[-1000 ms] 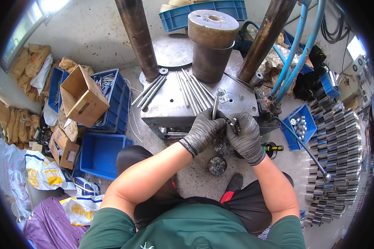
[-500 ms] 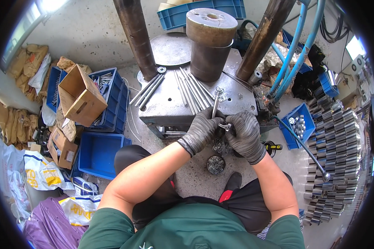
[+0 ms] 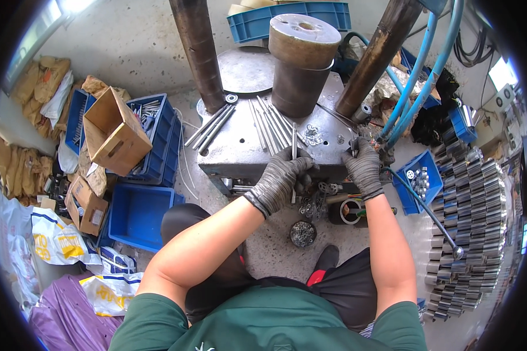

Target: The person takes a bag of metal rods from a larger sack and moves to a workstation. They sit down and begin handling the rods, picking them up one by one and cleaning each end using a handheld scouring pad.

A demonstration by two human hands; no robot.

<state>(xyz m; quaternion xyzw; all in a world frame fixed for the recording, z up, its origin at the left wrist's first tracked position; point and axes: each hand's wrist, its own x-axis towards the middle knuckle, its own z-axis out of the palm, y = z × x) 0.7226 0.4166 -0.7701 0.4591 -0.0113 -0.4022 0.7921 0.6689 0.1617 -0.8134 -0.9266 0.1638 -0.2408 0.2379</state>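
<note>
My left hand [image 3: 282, 180], in a grey knit glove, is closed around a slim metal rod [image 3: 294, 143] held upright at the front edge of the steel press table [image 3: 228, 157]. My gloved right hand [image 3: 365, 171] is at the table's right front corner, its fingers curled around a small dark object [image 3: 353, 148] too small to identify. Several metal rods [image 3: 269, 126] lie fanned out on the table behind my left hand. Between the hands, farther back, small metal rings [image 3: 314, 134] lie in a loose cluster. More rods [image 3: 212, 130] rest at the table's left side.
A thick steel cylinder [image 3: 301, 88] stands on the table between two slanting posts [image 3: 198, 52]. Below hang or lie loose rings [image 3: 311, 205], near a round container of small parts [image 3: 303, 233]. Blue bins [image 3: 137, 216] stand left; stacked metal cylinders [image 3: 471, 228] and a lever [image 3: 433, 222] are right.
My hands were close together at the rod; my right hand has moved away to the right, to the table corner. The left hand keeps the rod, which now stands more upright.
</note>
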